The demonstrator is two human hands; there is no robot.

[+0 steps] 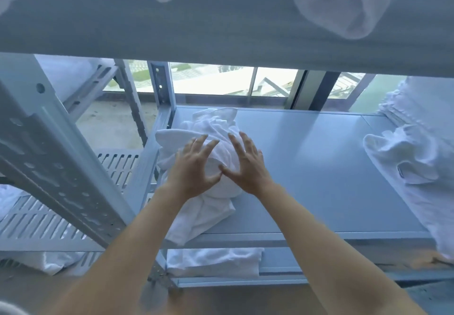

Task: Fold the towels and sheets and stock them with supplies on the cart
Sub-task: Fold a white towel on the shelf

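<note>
Both hands are reaching fwd over the towel pile (208,142) on the shelf (319,167). Left hand (194,167) is lying spread, fingers straight & fanned apart, palm down on top of the rumpled mound; whether it is pressing or only hovering just above, can't tell. Right hand (245,165) is doing the same just beside it, fingers splayed wide, thumb angling inward so the two thumbs are nearly touching over the pile's crown. Neither hand is curling round or pinching any cloth. The pile is sitting at the shelf's left end, white, unfolded & bunched, w/ one flap hanging down over the front edge near the left forearm. The shelf is a flat pale-blue metal deck. At its far right a second heap of white towels (412,157) is lying crumpled, well apart from the hands, spilling over the front edge. Below the deck, on a lower level, a folded white sheet (213,262) is lying flat, roughly under the first pile. Overhead, an upper shelf (221,32) is running across the top of the view w/ more white cloth (344,2) drooping over its edge. To the left, a perforated upright (49,147) is slanting across, w/ slotted racks (36,221) behind it holding bits of white linen. Behind it all, a window (221,81) is showing bright daylight.
</note>
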